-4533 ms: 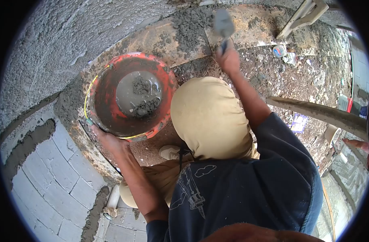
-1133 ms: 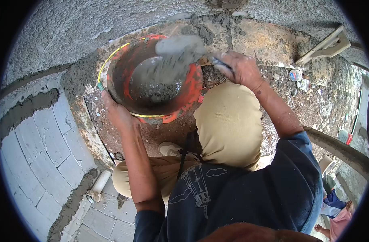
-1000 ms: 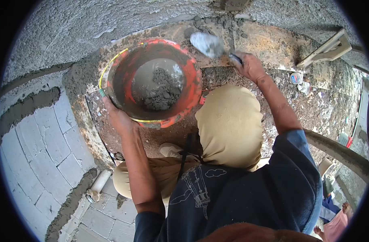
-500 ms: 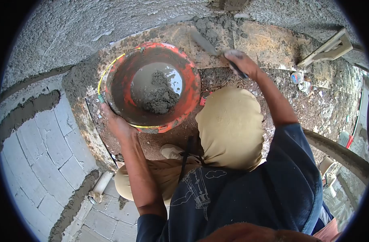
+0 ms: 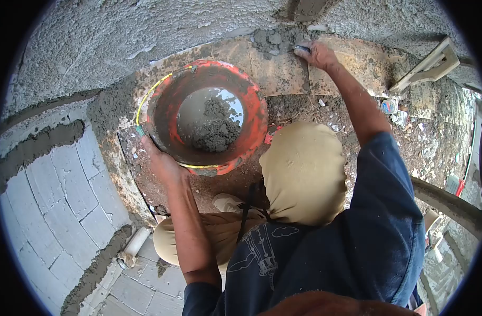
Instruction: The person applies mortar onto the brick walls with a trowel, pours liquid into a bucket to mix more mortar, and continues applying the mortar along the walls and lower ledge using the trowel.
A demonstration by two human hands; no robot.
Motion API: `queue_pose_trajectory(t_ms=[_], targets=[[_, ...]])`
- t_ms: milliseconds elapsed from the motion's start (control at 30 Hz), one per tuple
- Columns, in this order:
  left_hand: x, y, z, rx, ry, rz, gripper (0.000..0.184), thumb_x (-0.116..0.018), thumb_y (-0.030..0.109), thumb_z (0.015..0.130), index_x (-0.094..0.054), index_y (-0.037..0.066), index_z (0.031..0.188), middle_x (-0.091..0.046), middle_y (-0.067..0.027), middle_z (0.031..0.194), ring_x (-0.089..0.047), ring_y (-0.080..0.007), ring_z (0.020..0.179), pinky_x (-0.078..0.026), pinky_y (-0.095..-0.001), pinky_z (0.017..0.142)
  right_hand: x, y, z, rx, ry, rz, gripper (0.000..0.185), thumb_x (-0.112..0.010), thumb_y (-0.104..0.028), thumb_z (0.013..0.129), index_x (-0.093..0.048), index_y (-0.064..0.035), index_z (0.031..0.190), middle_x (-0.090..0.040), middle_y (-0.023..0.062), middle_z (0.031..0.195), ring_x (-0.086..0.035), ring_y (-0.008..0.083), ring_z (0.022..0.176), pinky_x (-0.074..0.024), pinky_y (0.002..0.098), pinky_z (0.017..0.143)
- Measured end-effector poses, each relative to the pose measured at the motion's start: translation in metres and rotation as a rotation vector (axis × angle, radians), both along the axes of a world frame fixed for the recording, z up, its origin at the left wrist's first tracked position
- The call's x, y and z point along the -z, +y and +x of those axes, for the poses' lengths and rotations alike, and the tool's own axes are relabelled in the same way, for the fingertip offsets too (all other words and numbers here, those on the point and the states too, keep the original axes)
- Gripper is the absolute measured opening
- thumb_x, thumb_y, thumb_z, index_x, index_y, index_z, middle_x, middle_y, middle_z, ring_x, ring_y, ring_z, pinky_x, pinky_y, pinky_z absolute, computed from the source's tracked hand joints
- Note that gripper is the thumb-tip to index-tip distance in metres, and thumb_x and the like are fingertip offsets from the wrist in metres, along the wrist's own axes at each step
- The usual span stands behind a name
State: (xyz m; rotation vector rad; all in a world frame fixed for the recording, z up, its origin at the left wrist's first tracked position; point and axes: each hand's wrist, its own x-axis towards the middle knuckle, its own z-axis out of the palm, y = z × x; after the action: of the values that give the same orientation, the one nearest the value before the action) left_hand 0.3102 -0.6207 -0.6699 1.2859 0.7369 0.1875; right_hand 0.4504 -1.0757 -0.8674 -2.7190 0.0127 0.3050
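Observation:
A red bucket (image 5: 259, 108), smeared with cement, stands in front of me with grey mortar (image 5: 215, 136) and water inside. My left hand (image 5: 164, 164) grips its near left side, by the green end of the yellow wire handle (image 5: 152, 90); part of the fingers is hidden against the bucket. At the foot of the wall, my right hand (image 5: 321, 56) is closed around the dark handle of a trowel (image 5: 303, 48). The blade cannot be made out beside the heap of mortar (image 5: 275, 41) on the stained board (image 5: 277, 73).
A rough plastered wall (image 5: 146, 31) runs along the far side. On the right a wooden float (image 5: 428, 66) leans near it, with a small crushed container (image 5: 389, 107) on the dirt. Grey blockwork (image 5: 67, 184) with mortar bands lies to the left. A pole (image 5: 451, 205) crosses at right.
My right hand has moved away from me with the trowel, from above the board's near edge to the mortar heap by the wall. My left hand stays on the bucket; the view has shifted slightly.

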Motion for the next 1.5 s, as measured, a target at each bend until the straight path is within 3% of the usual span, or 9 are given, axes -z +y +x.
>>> queue_pose_trajectory(t_ms=[367,467,533,633,933,1033,1100,1333,1500], targets=[[-0.011,-0.020,0.009,-0.010,0.011,0.010,0.056,-0.036,0.043,0.109,-0.051,-0.005,0.136,-0.059,-0.0157,0.131,-0.060,-0.0260,0.116,-0.048,-0.0405,0.103,-0.148,0.086,-0.126,-0.077,-0.189,0.099,0.031,-0.065,-0.035,0.094,-0.067,-0.0195,0.121,-0.072,0.0105,0.110,-0.070,0.0338,0.095,-0.0574,0.0415,0.080],[-0.007,-0.011,0.006,-0.037,-0.012,0.000,0.056,-0.036,0.042,0.109,-0.051,-0.005,0.135,-0.060,-0.0159,0.130,-0.060,-0.0259,0.116,-0.048,-0.0398,0.102,-0.105,0.054,-0.153,0.403,-0.276,0.198,0.029,-0.064,-0.030,0.093,-0.066,-0.0165,0.119,-0.072,0.0137,0.103,-0.070,0.0355,0.089,-0.0564,0.0432,0.080],[-0.002,-0.005,0.002,0.008,-0.035,-0.032,0.056,-0.033,0.042,0.109,-0.050,-0.002,0.139,-0.057,-0.0159,0.135,-0.058,-0.0276,0.121,-0.046,-0.0414,0.106,-0.058,0.017,-0.167,0.650,-0.195,0.014,0.034,-0.063,-0.032,0.093,-0.064,-0.0104,0.119,-0.072,0.0180,0.101,-0.069,0.0400,0.090,-0.0552,0.0457,0.083],[-0.001,-0.001,0.000,0.066,-0.007,0.002,0.055,-0.032,0.042,0.109,-0.049,0.000,0.141,-0.056,-0.0160,0.138,-0.056,-0.0284,0.124,-0.044,-0.0423,0.108,-0.026,-0.006,-0.156,0.792,-0.003,0.127,0.040,-0.062,-0.036,0.092,-0.063,-0.0066,0.119,-0.071,0.0220,0.100,-0.068,0.0425,0.093,-0.0537,0.0483,0.085],[-0.003,-0.009,-0.006,0.029,-0.035,-0.039,0.057,-0.035,0.043,0.109,-0.048,-0.003,0.140,-0.056,-0.0160,0.136,-0.057,-0.0272,0.121,-0.045,-0.0410,0.106,-0.062,0.070,-0.113,0.499,0.038,-0.076,0.040,-0.058,-0.029,0.090,-0.056,-0.0044,0.122,-0.068,0.0244,0.109,-0.066,0.0420,0.104,-0.0519,0.0516,0.090],[-0.002,-0.006,-0.012,-0.005,-0.037,-0.032,0.058,-0.035,0.043,0.109,-0.047,-0.004,0.140,-0.055,-0.0166,0.137,-0.057,-0.0274,0.121,-0.045,-0.0413,0.106,-0.070,0.067,-0.153,0.516,-0.087,0.110,0.035,-0.058,-0.025,0.093,-0.055,-0.0036,0.120,-0.069,0.0226,0.103,-0.068,0.0388,0.098,-0.0525,0.0495,0.087],[-0.002,-0.008,-0.011,0.006,-0.033,-0.049,0.058,-0.033,0.043,0.109,-0.046,-0.003,0.141,-0.054,-0.0169,0.138,-0.055,-0.0282,0.123,-0.044,-0.0423,0.108,-0.090,0.076,-0.194,0.621,0.177,0.573,0.030,-0.060,-0.025,0.095,-0.055,-0.0030,0.115,-0.068,0.0203,0.096,-0.067,0.0346,0.092,-0.0520,0.0470,0.083],[-0.018,-0.023,-0.005,0.068,-0.022,-0.045,0.059,-0.029,0.044,0.109,-0.045,-0.002,0.143,-0.053,-0.0170,0.141,-0.053,-0.0292,0.128,-0.042,-0.0436,0.110,0.050,0.116,-0.283,0.707,0.069,1.245,0.032,-0.060,-0.028,0.095,-0.052,-0.0029,0.114,-0.066,0.0203,0.092,-0.066,0.0376,0.088,-0.0517,0.0469,0.080],[-0.007,-0.015,-0.012,0.070,-0.031,-0.004,0.058,-0.029,0.044,0.109,-0.046,-0.001,0.143,-0.053,-0.0174,0.141,-0.053,-0.0312,0.128,-0.042,-0.0438,0.111,-0.005,0.133,-0.175,0.683,0.092,0.562,0.040,-0.058,-0.033,0.094,-0.052,-0.0018,0.119,-0.065,0.0284,0.097,-0.063,0.0489,0.094,-0.0511,0.0501,0.085]])
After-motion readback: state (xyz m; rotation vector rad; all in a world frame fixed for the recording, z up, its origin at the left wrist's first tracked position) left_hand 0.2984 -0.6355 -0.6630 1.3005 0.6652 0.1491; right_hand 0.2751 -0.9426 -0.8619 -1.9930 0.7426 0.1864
